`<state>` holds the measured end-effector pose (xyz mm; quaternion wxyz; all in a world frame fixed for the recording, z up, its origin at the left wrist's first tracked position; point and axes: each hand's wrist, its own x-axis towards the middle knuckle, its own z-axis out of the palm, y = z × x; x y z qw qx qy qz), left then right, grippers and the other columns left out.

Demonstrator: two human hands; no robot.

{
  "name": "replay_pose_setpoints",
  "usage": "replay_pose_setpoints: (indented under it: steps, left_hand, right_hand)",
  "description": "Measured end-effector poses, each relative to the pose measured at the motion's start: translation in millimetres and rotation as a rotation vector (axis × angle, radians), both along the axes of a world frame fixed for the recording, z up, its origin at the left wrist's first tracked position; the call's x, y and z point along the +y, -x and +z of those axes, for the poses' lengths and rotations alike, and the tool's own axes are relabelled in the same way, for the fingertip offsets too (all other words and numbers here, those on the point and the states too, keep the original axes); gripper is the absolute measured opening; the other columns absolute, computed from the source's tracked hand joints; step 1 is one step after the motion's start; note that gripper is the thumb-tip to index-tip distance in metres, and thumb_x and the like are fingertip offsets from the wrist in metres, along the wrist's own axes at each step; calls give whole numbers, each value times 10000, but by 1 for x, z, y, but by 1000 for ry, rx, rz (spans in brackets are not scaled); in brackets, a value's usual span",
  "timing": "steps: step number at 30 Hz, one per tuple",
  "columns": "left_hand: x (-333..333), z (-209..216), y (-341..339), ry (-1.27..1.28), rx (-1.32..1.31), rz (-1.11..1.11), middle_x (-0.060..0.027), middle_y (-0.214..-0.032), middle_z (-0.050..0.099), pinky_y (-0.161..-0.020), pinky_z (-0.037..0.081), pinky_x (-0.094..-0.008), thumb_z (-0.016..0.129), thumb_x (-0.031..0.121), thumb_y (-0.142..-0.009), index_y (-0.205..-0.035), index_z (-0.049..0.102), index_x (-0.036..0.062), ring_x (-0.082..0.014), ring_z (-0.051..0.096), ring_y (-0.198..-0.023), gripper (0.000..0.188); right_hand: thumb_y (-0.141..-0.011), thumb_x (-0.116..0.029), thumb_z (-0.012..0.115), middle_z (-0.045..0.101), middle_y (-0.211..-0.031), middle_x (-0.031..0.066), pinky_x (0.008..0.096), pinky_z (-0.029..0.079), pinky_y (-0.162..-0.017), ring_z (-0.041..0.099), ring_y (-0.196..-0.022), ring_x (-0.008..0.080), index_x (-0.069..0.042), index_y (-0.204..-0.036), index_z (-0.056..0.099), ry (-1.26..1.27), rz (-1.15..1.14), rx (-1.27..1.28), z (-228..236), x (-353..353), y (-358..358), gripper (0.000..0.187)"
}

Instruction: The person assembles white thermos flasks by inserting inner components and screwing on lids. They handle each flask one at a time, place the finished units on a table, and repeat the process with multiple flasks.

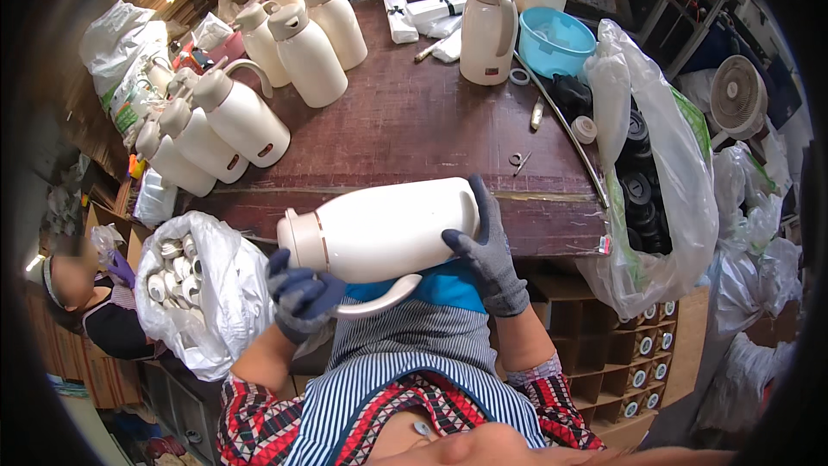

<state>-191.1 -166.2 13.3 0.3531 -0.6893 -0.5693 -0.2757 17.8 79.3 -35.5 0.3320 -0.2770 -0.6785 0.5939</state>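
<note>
A cream vacuum jug [388, 223] lies sideways across my body at the near edge of the table, its lid end to the left and its base to the right. My left hand [302, 295], in a grey and navy work glove, is closed around the lid end near the top of the handle. The jug's curved handle [384, 300] points toward me. My right hand [492, 257], gloved the same way, grips the base end, with the thumb on the side and fingers behind the bottom.
More cream jugs [308, 56] stand on the dark red table [388, 121]. A white bag [224, 293] of small parts sits left, near another person [112, 302]. At right are a blue basin [556, 39], scissors [520, 161], a plastic bag [690, 198] of black lids and a divided carton [595, 328].
</note>
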Motion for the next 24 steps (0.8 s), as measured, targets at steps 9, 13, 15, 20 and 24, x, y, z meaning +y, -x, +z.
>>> replay_pose_setpoints:
  steps: [9,13,15,20,24]
  left_hand:
    - [-45,-8,-39,165,90,-56,87,-974,554,-1088,370,-491,746,216,-735,-913,713,309,-131,589,-949,204]
    - [-59,-22,-30,110,-317,-104,39,-1028,606,-984,446,-541,792,199,-792,-941,726,240,-199,622,-983,169]
    - [-41,-10,-18,45,-293,-203,-49,-1062,629,-994,482,-524,745,172,-863,-1018,725,108,-260,618,-998,169]
    - [-38,-48,4,200,-643,82,-151,-1201,615,-980,487,-416,591,134,-1014,-1244,645,-42,-317,606,-1093,294]
    - [-21,-78,16,399,-1006,66,-118,-1157,628,-979,471,-353,618,97,-984,-1231,613,-27,-262,603,-1071,277]
  right_hand:
    - [-968,-125,641,660,-1203,149,346,540,-917,659,-1041,221,7,-1328,599,-6,-416,95,-14,-33,-2,385]
    - [-974,-44,537,679,-1131,171,365,582,-856,680,-968,202,-9,-1438,509,588,-256,409,-44,-28,-54,466]
    - [-941,-26,550,695,-1066,124,345,549,-892,666,-966,190,-14,-1388,582,381,-515,372,-61,-43,-81,449]
    - [-900,-194,676,654,-1287,223,424,513,-1017,638,-1151,400,-51,-1352,629,-50,-443,-563,-103,-77,-214,477]
    - [-863,-286,723,595,-1380,208,450,458,-1082,558,-1270,409,-80,-1392,603,-379,-945,-910,-182,-53,-361,581]
